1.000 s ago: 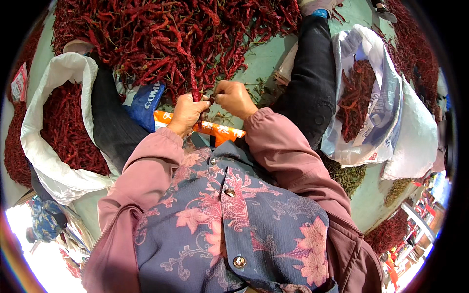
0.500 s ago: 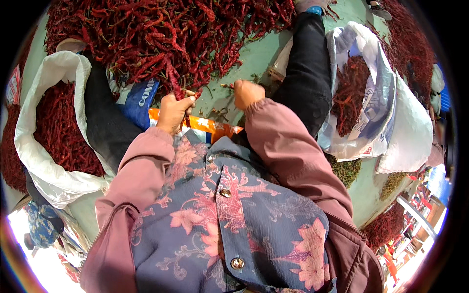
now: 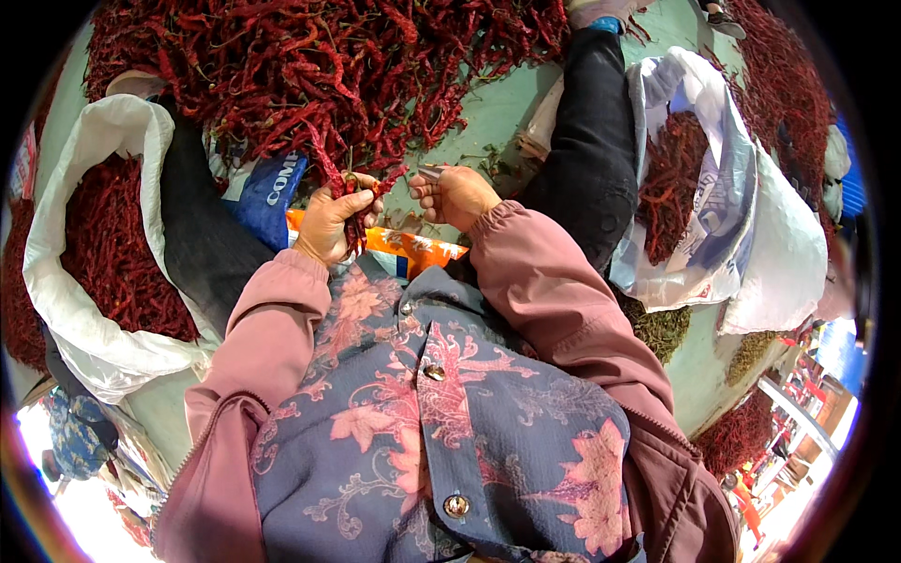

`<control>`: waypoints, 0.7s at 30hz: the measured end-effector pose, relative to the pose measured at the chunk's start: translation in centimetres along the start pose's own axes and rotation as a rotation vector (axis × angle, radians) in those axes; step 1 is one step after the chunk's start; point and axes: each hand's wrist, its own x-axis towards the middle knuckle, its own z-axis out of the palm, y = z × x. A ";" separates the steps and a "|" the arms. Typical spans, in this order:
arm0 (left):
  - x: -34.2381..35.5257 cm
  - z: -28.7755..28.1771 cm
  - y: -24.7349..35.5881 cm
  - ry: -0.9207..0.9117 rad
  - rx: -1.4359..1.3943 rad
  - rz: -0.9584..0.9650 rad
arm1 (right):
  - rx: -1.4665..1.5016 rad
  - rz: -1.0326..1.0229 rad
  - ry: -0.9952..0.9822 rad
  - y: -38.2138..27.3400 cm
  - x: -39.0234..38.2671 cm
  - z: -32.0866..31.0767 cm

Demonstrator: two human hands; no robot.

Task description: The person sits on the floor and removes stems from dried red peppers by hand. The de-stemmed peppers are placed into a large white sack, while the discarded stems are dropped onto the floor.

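Note:
My left hand point(image 3: 330, 220) is closed on a small bunch of dried red chillies point(image 3: 357, 235), their stems sticking up between thumb and fingers, just in front of a large chilli heap point(image 3: 328, 66). A short way to its right, my right hand point(image 3: 449, 197) is curled with the palm partly turned up, around a small grey metal-looking tool point(image 3: 430, 173) too small to identify. Below both hands lie an orange printed packet point(image 3: 422, 247) and a blue bag point(image 3: 272, 202).
White sacks of chillies stand beside my outstretched legs, one left point(image 3: 47, 244), one right point(image 3: 713, 253). Green scraps point(image 3: 657, 333) lie by the right sack. More chilli heaps point(image 3: 779, 66) spread beyond. Another person's foot point(image 3: 725, 21) shows top right.
My right hand has parted from the chillies in my left hand and turned its palm upward, showing the grey object. My left hand keeps its grip, slightly shifted left in view.

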 end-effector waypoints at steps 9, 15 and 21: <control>-0.1 0.2 -0.5 -0.052 -0.009 -0.060 | 0.398 -0.065 -0.192 0.3 0.8 0.0; -0.5 0.8 -0.3 0.008 0.111 -0.070 | 0.330 -0.127 -0.123 -0.5 -0.3 1.0; -0.6 0.3 -0.7 0.061 0.142 -0.087 | -0.833 -0.392 0.232 -1.2 -0.9 1.3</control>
